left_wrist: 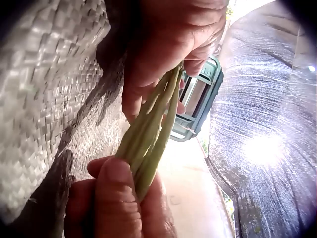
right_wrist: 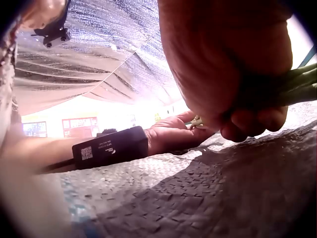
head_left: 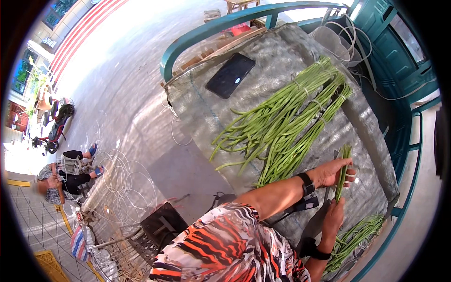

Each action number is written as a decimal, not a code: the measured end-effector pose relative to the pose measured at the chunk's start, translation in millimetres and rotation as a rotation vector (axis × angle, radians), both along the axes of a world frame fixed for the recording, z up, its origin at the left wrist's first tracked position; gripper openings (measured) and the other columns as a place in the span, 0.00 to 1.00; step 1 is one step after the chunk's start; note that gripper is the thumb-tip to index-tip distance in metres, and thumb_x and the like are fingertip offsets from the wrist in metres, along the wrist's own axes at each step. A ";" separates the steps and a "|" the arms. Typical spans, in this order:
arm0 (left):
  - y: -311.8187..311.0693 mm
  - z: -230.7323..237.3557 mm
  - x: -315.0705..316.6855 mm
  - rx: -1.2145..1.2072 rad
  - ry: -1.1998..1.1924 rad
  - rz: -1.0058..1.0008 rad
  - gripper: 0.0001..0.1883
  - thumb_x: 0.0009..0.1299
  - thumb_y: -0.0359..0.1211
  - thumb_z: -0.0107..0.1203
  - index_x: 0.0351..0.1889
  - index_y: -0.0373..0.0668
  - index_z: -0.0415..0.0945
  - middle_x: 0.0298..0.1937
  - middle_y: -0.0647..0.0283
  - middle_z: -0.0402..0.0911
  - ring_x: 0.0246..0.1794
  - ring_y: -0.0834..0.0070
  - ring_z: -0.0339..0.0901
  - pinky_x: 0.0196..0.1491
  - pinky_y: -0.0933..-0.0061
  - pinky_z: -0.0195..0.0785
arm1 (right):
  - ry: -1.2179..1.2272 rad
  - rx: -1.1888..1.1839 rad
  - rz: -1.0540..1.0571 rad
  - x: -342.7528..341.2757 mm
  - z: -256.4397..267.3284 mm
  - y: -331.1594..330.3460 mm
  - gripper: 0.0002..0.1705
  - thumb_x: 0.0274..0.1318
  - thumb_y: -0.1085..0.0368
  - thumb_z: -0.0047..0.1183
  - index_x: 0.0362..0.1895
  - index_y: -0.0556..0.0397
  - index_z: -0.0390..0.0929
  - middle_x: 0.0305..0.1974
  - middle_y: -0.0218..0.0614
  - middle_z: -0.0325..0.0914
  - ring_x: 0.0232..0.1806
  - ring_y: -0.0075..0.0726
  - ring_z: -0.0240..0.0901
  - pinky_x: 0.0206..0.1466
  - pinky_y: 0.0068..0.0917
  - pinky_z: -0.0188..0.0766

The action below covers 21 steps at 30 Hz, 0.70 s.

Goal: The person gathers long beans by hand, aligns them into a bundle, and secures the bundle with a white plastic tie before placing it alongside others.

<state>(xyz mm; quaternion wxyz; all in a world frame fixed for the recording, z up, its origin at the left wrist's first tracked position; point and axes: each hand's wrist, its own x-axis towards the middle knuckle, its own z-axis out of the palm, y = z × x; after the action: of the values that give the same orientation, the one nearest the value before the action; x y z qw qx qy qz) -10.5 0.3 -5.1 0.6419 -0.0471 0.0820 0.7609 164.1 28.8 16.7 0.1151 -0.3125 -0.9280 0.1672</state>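
In the head view a small bundle of long green beans runs between both hands over a woven grey sheet. My left hand holds its upper part, fingers curled round the stalks. Lower down, my right hand grips the other end. The left wrist view shows the right thumb pressing on the beans, with the left hand above. Several tied bundles of long beans lie beyond the left forearm. A smaller heap of beans is beside the right forearm.
A black phone lies on the sheet. Teal rails border it, and a whitish tub with looped hose stands at the far corner. A small black device sits by the left forearm. Another person sits at left, near a scooter.
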 end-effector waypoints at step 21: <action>9.9 -15.0 -8.5 -0.129 0.249 -0.094 0.10 0.70 0.38 0.55 0.34 0.42 0.71 0.13 0.79 0.57 0.10 0.90 0.52 0.13 0.86 0.44 | -0.316 0.228 -0.531 194.6 99.0 61.2 0.08 0.51 0.61 0.55 0.34 0.49 0.75 0.34 0.38 0.77 0.37 0.48 0.75 0.38 0.41 0.69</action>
<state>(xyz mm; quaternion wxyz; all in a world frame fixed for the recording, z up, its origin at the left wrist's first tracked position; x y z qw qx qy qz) -19.1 10.1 -20.1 0.6575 0.0105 0.2118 0.7230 358.7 90.1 115.8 0.0437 -0.5506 -0.8333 -0.0243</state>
